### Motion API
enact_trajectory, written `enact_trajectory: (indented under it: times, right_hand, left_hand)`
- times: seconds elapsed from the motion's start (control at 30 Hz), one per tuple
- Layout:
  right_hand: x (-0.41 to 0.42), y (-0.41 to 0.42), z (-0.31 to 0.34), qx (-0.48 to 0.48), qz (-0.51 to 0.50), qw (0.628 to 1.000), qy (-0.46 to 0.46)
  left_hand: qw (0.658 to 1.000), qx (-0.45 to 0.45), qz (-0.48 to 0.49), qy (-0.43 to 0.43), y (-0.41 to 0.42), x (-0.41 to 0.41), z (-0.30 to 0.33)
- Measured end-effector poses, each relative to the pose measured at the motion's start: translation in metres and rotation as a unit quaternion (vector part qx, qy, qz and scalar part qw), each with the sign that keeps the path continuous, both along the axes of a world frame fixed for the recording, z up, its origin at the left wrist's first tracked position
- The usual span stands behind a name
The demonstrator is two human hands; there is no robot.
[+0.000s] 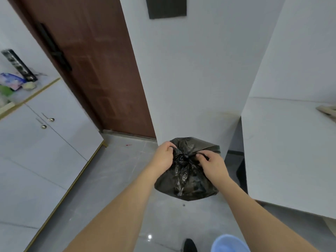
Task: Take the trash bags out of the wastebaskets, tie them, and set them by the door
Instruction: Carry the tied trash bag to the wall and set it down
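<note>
A full black trash bag sits low over the grey floor, against the foot of a white wall, right of the brown door. Its neck is gathered into a knot at the top. My left hand pinches one end of the bag's plastic on the left of the knot. My right hand pinches the other end on the right. Both ends are drawn apart across the knot. No wastebasket is clearly visible.
A white cabinet with small round knobs stands at the left, with packets and a dark box on its top. A white table juts in at the right. A light blue round object and a black shoe lie near my feet.
</note>
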State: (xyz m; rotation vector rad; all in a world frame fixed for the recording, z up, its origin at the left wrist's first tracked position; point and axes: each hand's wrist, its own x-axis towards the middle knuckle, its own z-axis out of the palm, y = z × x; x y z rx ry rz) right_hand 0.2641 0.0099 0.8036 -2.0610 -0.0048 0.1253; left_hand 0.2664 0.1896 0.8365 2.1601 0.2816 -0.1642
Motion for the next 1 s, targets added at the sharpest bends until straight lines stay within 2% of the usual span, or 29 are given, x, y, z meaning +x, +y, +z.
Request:
enact_trajectory:
  times: [0.43, 0.67, 0.87, 1.0]
  right_hand:
    - [0.165, 0.028, -0.035, 0.029, -0.050, 0.996, 0.063]
    - [0.234, 0.045, -0.060, 0.028, -0.116, 0.987, 0.106]
    - [0.279, 0.036, -0.124, 0.008, -0.110, 0.980, 0.165]
    - [0.300, 0.024, -0.208, -0.017, -0.118, 0.971, 0.207]
  left_hand:
    - [0.996, 0.009, -0.057, 0.066, 0.028, 0.186, -0.026]
    - [0.986, 0.002, -0.124, 0.109, 0.042, 0.278, -0.060]
    - [0.977, -0.017, -0.103, 0.188, 0.031, 0.325, -0.138]
    - [0.966, -0.043, -0.102, 0.232, 0.017, 0.347, -0.235]
